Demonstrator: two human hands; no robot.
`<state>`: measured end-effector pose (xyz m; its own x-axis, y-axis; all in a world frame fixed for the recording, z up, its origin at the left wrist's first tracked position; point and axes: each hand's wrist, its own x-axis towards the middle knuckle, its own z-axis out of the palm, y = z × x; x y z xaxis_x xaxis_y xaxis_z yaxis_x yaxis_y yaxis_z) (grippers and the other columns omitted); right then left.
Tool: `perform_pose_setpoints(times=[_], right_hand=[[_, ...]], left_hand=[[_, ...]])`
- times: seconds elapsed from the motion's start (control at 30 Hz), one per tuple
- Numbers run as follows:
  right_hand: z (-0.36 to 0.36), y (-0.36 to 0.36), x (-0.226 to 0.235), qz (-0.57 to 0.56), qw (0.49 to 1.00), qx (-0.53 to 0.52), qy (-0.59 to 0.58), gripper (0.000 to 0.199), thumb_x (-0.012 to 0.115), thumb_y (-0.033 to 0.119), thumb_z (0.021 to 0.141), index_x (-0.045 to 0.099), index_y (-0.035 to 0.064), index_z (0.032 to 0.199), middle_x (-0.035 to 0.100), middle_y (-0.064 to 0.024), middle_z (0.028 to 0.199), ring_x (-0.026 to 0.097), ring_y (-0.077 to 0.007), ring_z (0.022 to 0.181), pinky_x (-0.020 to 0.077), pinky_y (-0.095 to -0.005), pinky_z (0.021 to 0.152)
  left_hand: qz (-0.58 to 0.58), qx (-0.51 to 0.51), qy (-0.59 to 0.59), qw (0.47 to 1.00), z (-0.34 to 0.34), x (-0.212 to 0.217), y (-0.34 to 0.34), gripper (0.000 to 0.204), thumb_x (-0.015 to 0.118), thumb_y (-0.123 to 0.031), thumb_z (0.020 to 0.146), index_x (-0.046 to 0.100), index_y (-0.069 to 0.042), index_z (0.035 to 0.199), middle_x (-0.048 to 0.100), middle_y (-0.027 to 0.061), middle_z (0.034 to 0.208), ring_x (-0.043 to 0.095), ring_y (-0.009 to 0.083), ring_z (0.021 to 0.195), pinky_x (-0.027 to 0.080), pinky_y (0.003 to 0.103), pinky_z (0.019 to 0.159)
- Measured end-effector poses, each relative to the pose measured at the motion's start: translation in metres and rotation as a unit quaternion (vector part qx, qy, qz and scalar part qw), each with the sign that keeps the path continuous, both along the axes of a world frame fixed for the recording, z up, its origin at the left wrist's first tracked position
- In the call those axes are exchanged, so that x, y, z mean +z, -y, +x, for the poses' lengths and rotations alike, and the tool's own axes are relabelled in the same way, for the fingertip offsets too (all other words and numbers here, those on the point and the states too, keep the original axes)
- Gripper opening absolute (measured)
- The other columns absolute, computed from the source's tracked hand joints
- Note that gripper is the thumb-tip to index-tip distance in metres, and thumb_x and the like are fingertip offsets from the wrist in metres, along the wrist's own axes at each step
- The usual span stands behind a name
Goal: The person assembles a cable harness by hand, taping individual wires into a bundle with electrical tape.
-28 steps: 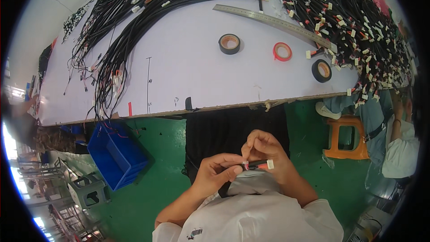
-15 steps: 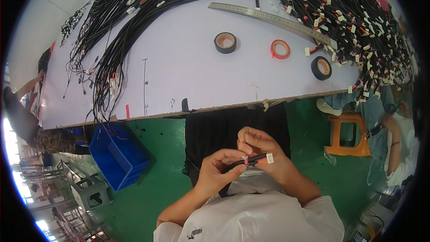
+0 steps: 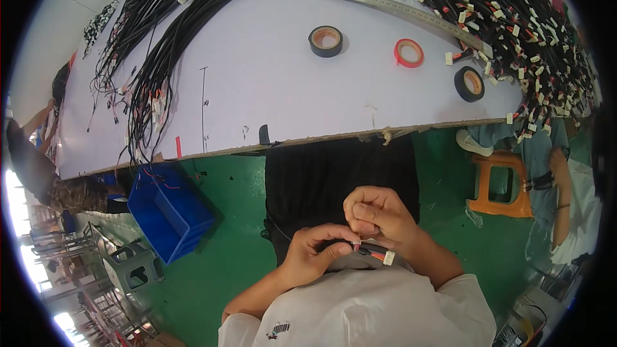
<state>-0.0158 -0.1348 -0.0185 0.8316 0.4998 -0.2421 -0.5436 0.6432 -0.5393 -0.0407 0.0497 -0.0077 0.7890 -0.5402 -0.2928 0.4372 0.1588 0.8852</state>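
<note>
Close to my body, my left hand (image 3: 311, 254) pinches a black wire harness (image 3: 365, 250) between thumb and fingers. Short orange and black wires run from the harness to a white connector (image 3: 389, 258), which points right. A small whitish and pink-red band (image 3: 357, 245) wraps the harness just beyond the left fingertips. Just above the harness, my right hand (image 3: 384, 218) has its fingers curled in a pinch. Whatever those fingers hold, if anything, is too small to see.
On the white table (image 3: 283, 96) lie black tape rolls (image 3: 326, 42), a red tape roll (image 3: 409, 53), a steel ruler (image 3: 392, 9) and cable bundles (image 3: 186, 32). More harnesses heap up at right (image 3: 514, 38). A blue crate (image 3: 168, 215) and an orange stool (image 3: 498, 186) stand below; co-workers sit either side.
My right hand has curled its fingers tighter and lifted slightly off the harness. The connector end has tilted a little downward. The table appears higher in view.
</note>
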Motion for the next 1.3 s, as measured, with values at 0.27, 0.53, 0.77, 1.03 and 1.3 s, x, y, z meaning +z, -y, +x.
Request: perform_pose_setpoints(times=[0.27,0.53,0.77,1.03,1.3], right_hand=[[-0.001,0.001,0.000,-0.046,0.999,0.021,0.017,0.015,0.053,0.011,0.091,0.056,-0.0038,0.090,0.048,-0.0024,0.068,0.038,-0.0029,0.053,0.0303,-0.0188,0.046],[0.029,-0.014,-0.005,0.113,0.989,-0.084,0.037,0.045,0.045,0.028,0.097,0.040,-0.0005,0.131,0.050,-0.0163,0.126,0.050,-0.0228,0.114,0.0384,-0.0360,0.098],[0.012,-0.043,-0.015,-0.121,0.947,0.099,0.280,0.053,0.060,0.016,0.089,0.038,0.0004,0.135,0.051,-0.0084,0.123,0.047,-0.0174,0.116,0.0328,-0.0325,0.102],[0.009,0.014,0.040,-0.348,0.859,0.060,0.369,0.036,0.068,0.011,0.083,0.059,0.0012,0.116,0.062,-0.0061,0.080,0.057,-0.0125,0.069,0.0459,-0.0256,0.063],[0.016,0.089,0.057,-0.654,0.648,-0.030,0.389,0.019,0.070,0.014,0.076,0.067,0.0053,0.092,0.058,-0.0079,0.070,0.053,-0.0218,0.060,0.0415,-0.0310,0.059]], left_hand=[[-0.006,-0.022,0.010,1.000,-0.001,-0.005,-0.002,0.014,0.062,-0.003,0.086,0.064,0.000,0.099,0.067,0.0069,0.094,0.061,0.0124,0.089,0.047,0.025,0.082],[0.046,0.077,0.187,0.978,0.025,0.021,-0.001,0.030,0.061,0.003,0.084,0.052,0.001,0.112,0.062,0.0111,0.105,0.062,0.0181,0.097,0.048,0.029,0.086],[-0.057,0.273,0.059,0.958,0.070,0.055,-0.006,0.058,0.069,-0.005,0.080,0.035,-0.002,0.126,0.066,0.0153,0.097,0.065,0.0194,0.083,0.051,0.027,0.076],[-0.284,0.400,0.046,0.870,0.073,0.057,-0.064,0.037,0.056,-0.011,0.091,0.045,-0.002,0.125,0.057,0.0071,0.108,0.058,0.0165,0.098,0.050,0.027,0.086],[-0.273,0.533,0.053,0.799,0.041,0.000,-0.175,0.028,0.051,-0.011,0.094,0.051,0.000,0.120,0.060,0.0066,0.113,0.057,0.0136,0.102,0.048,0.024,0.090]])
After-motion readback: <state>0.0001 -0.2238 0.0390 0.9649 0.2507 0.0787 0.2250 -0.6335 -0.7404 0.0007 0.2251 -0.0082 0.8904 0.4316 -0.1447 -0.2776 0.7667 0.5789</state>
